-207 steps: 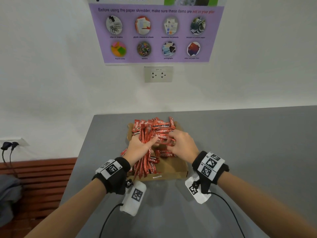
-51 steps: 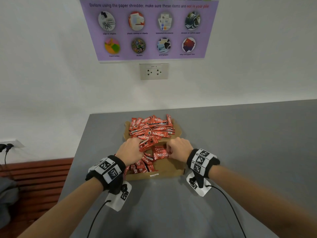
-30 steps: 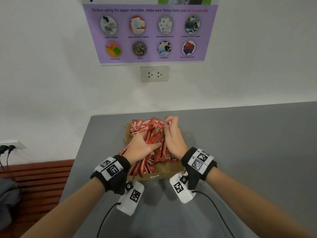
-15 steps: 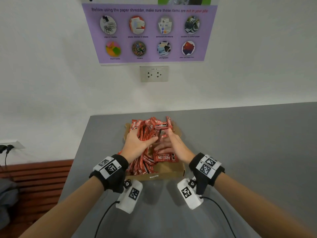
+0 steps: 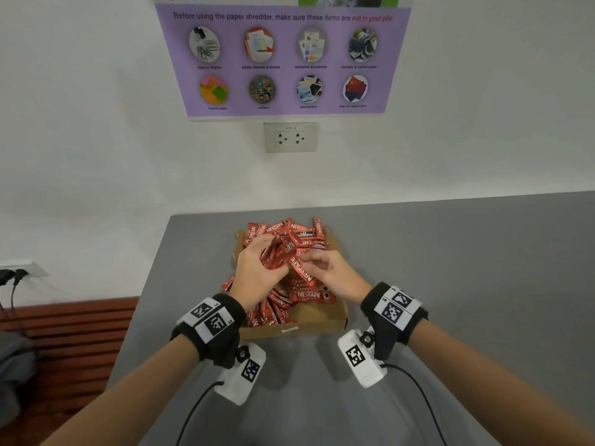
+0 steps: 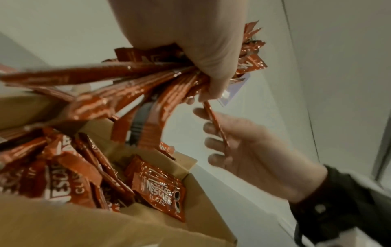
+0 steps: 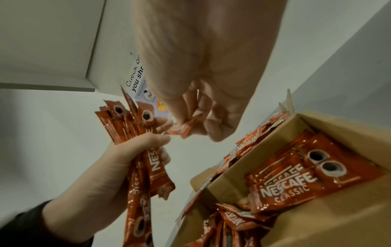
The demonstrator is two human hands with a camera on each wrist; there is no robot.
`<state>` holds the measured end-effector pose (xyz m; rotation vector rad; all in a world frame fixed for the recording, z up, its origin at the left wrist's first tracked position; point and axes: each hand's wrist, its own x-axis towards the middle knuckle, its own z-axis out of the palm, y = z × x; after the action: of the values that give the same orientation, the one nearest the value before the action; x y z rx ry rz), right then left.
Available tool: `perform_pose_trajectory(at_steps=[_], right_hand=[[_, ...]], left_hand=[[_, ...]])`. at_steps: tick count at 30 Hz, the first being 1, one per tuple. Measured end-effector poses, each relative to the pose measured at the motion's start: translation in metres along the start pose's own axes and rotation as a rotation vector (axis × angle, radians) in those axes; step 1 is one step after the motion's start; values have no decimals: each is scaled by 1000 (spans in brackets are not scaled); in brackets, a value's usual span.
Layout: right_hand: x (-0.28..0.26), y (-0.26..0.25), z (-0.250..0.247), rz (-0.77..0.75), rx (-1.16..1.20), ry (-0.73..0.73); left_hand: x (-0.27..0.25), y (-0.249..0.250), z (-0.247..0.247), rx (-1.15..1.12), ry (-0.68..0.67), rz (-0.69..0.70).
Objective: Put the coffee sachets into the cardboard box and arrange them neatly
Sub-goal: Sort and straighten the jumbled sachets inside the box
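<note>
- Cardboard box (image 5: pixel 322 318): open-topped, brown, standing on the grey tabletop (image 5: pixel 450 268) near its left edge, with a small white label on the near wall.
- Coffee sachets (image 5: pixel 291 231): red Nescafé Classic sticks, heaped loosely in the box and lying at crossed angles; the far end is piled above the rim. Two flat sachets (image 7: pixel 296 177) lie face up in the near right corner. A few at the left poke over the wall.
- Left hand (image 5: pixel 254 272): above the box, grip curled round a bunch of sachets (image 6: pixel 148 80) that fans out on both sides of the fist.
- Right hand (image 5: pixel 335 275): just beside the left, above the box; thumb and fingers pinch a single sachet (image 5: pixel 301 272) whose far end meets the bunch.
- Wrist bands: black, with printed square markers, one on each forearm; white camera units hang below.
- Wall behind: purple paper-shredder poster (image 5: pixel 283 59), with a double socket (image 5: pixel 290 137) under it.
</note>
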<state>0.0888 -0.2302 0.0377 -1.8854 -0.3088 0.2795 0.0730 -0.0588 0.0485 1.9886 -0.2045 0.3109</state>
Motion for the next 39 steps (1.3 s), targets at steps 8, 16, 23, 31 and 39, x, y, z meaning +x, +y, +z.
perform_pose_trajectory(at_steps=[8,16,23,31,39], right_hand=[[0,13,-9,-19,-153,116],[-2,10,-4,-13,0,119],[-2,7,-1,-33,141,142],[-3,24,-28,7,-521,23],[-5,39,-11,49,-953,-68]], left_hand=[[8,-11,-6,-68,-6,-275],[5,-10,2,-123,-89,-325],[1,-7,8,45,-172,-241],[15,-23,15,440,-429,-310],[16,-40,20,626,-560,-180]])
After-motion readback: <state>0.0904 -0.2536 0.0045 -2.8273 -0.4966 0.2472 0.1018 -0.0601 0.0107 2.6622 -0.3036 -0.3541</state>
